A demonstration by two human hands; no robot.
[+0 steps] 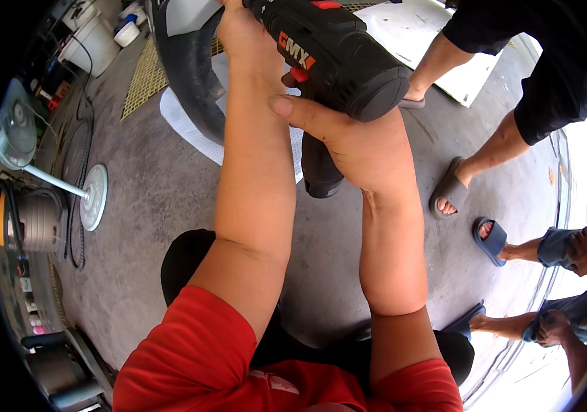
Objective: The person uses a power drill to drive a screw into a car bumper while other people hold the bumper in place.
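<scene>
- Across the middle of the frame: gray floor (135, 185).
- Upper left of center: curved black part (187, 75), running off the top edge.
- Upper center: black power tool (345, 58), tilted, handle downward.
- Just below the tool's body: right hand (348, 137), closed around its handle.
- Top edge, beside the curved black part: left hand (242, 27), partly cut off; cannot tell its grip.

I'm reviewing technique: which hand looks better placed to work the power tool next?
Probably the right hand: it holds the black power tool by its handle, while the left hand lies farther forward, partly cut off by the picture's edge.
</scene>
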